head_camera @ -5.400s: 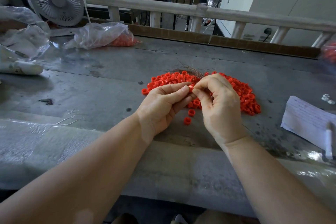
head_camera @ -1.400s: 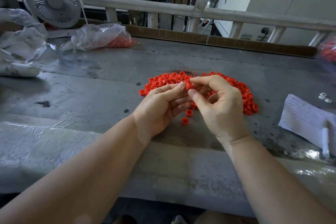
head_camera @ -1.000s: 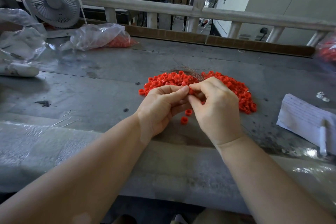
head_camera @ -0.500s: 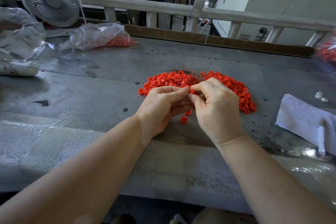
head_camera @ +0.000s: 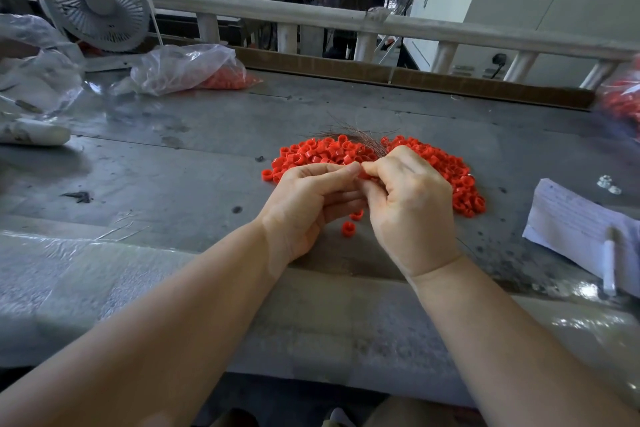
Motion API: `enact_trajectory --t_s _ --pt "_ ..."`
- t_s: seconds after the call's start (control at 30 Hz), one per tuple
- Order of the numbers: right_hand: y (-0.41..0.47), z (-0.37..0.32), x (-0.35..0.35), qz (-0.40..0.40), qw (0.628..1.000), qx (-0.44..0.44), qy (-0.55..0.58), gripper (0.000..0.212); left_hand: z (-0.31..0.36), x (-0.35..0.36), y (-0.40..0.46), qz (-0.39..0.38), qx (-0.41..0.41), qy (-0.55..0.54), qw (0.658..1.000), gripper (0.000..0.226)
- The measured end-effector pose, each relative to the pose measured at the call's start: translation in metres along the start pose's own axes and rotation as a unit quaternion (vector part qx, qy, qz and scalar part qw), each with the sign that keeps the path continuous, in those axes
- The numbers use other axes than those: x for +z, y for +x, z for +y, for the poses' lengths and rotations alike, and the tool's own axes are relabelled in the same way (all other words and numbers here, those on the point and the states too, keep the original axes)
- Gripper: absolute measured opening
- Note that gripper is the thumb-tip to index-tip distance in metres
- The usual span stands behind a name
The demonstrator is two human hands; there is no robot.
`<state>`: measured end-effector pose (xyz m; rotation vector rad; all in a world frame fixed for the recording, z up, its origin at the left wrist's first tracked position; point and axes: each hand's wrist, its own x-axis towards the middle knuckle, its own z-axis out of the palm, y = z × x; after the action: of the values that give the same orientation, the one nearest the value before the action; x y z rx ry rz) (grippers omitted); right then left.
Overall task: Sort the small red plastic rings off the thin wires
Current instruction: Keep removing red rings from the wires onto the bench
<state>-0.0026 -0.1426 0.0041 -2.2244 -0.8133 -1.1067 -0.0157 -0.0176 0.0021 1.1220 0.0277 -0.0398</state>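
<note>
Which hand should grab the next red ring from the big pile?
Probably the right hand: the pile of red rings spreads mostly past its side. The left hand sits by the pile's thinner edge. Both hands pinch together now.

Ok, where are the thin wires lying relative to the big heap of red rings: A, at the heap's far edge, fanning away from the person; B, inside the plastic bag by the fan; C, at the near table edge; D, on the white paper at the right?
A: the thin wires fan out from the far edge of the heap of red rings, just beyond the fingers.
</note>
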Motion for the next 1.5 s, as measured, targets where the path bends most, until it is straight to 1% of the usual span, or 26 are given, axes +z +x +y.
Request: enact_trajectory --t_s 0.07,0.1,0.17,0.27,0.37,0.47,0.57,0.7,0.8,0.9,0.97,1.07,1.2,1.3,1.37,1.5 --pt "0.000 0.001 0.001 0.007 1.000 0.001 0.025 0.001 0.000 -0.001 0.000 -0.007 0.004 -0.006 1.000 0.009" --pt "0.000 0.002 0.001 0.009 0.999 0.007 0.046 0.002 0.000 -0.002 0.000 -0.010 0.005 -0.008 1.000 0.011" --pt "0.000 0.005 0.001 0.005 0.995 0.028 0.093 0.007 0.000 -0.004 0.001 -0.014 0.004 -0.008 1.000 0.015" --pt "0.001 0.008 0.002 0.006 0.985 0.085 0.153 0.014 0.000 -0.005 0.003 -0.016 -0.006 -0.019 1.000 0.019" --pt "0.003 0.009 0.003 0.007 0.975 0.117 0.186 0.018 0.001 -0.005 0.003 -0.030 -0.008 -0.031 0.999 0.015" --pt "0.004 0.008 0.002 0.004 0.968 0.133 0.211 0.019 0.000 -0.006 0.004 -0.032 -0.005 -0.037 0.999 0.019" --pt "0.005 0.007 0.001 0.003 0.961 0.155 0.230 0.018 0.000 -0.007 0.005 -0.025 -0.002 -0.044 0.999 0.022" --pt "0.005 0.006 -0.001 0.005 0.952 0.178 0.248 0.017 0.000 -0.007 0.004 -0.032 0.010 -0.048 0.998 0.015" --pt "0.006 0.007 -0.001 0.005 0.949 0.188 0.253 0.016 -0.001 -0.008 0.004 -0.041 0.015 -0.052 0.998 0.020" --pt "0.007 0.008 0.000 0.002 0.949 0.190 0.251 0.014 -0.001 -0.008 0.005 -0.043 0.020 -0.059 0.997 0.017" --pt "0.006 0.009 0.000 -0.001 0.949 0.189 0.251 0.014 -0.002 -0.007 0.005 -0.050 0.031 -0.056 0.997 0.023" --pt "0.006 0.010 0.000 -0.007 0.947 0.193 0.257 0.013 -0.004 -0.005 0.005 -0.042 0.064 -0.018 0.997 0.032" --pt "0.007 0.012 0.001 -0.017 0.921 0.230 0.315 0.011 -0.007 -0.002 0.004 -0.007 0.110 0.071 0.991 0.022" --pt "0.006 0.012 0.003 -0.072 0.881 0.274 0.379 0.012 -0.008 0.003 0.000 -0.013 0.167 0.149 0.975 0.021" --pt "0.005 0.013 0.005 -0.098 0.862 0.293 0.403 0.011 -0.008 0.005 -0.002 -0.025 0.187 0.165 0.968 0.021" --pt "0.005 0.014 0.004 -0.090 0.840 0.304 0.440 0.012 -0.009 0.007 -0.002 -0.021 0.196 0.177 0.964 0.026"
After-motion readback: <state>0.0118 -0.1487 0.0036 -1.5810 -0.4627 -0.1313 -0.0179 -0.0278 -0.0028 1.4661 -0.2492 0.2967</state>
